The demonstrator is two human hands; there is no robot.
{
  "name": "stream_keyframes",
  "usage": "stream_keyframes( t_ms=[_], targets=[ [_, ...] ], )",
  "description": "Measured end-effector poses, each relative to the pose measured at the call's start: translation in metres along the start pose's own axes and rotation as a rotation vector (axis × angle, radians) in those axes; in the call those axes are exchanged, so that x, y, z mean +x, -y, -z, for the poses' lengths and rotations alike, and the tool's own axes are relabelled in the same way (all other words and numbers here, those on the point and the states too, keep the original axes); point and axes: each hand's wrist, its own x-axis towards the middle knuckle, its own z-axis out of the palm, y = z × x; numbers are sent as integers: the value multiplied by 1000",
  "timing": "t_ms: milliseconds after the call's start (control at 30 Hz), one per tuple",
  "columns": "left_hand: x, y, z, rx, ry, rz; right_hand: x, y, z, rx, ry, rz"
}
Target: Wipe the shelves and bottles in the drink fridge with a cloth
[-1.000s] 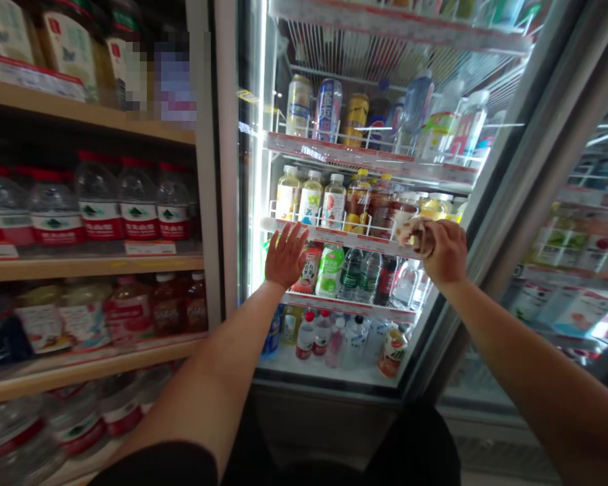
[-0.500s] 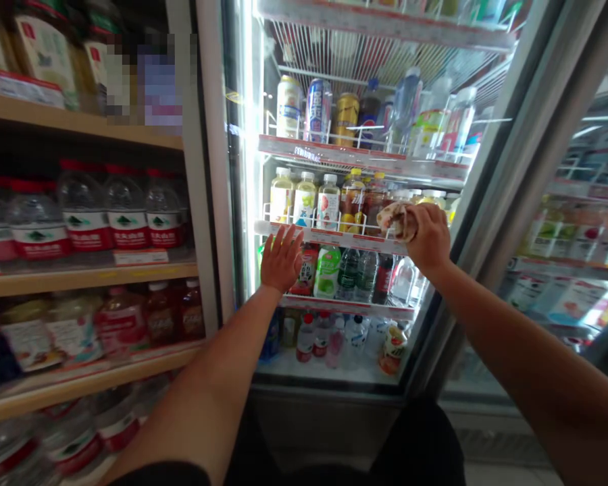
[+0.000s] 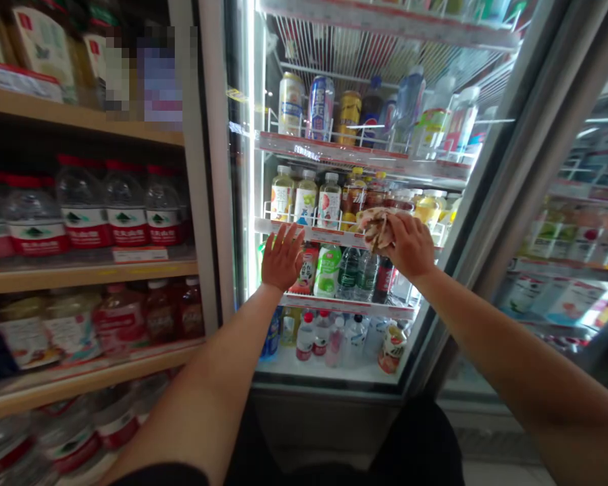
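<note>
My right hand [image 3: 410,244] is closed around a crumpled, light patterned cloth [image 3: 377,226] in front of the drinks fridge. The cloth overlaps the middle shelf edge and the bottles behind it. My left hand [image 3: 282,258] is raised with fingers spread, holding nothing, by the left side of the same shelf edge [image 3: 329,235]. It seems to rest against the glass door [image 3: 329,368], though contact is hard to make out. Behind the hands stand a green-labelled bottle [image 3: 327,270] and pale-capped juice bottles [image 3: 329,199].
A wooden shelf unit [image 3: 91,277] with red-capped water bottles [image 3: 84,209] stands at the left. Cans [image 3: 320,108] line an upper fridge shelf. A thick metal frame [image 3: 491,169] separates this fridge from another one with more drinks [image 3: 582,236] on the right.
My right hand has moved the cloth to the left and slightly down across the fridge front. My left hand stays in the same place, fingers still spread.
</note>
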Motion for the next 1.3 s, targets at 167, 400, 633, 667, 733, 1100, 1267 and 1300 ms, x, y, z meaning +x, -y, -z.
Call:
stream_keyframes(
  t_ms=[167,400,633,667,733,1100,1267,1300],
  targets=[
    [1,-1,1,-3,25,18,6,11,2,-15,19,8],
    [2,-1,2,38,-22,-24,13,23,-1,-36,50,101],
    [0,0,0,29,-27,-23,16,34,-7,-23,27,169],
    [0,0,-1,28,-27,-22,18,34,-7,-25,31,186],
    [-1,1,-1,23,-22,-18,20,36,-7,-26,35,194],
    [0,0,1,36,-45,-47,22,49,-14,10,56,208],
    [1,-1,2,66,-58,-63,22,57,-16,23,34,186],
    [1,-1,2,80,-69,-75,21,59,-16,18,37,198]
  ],
)
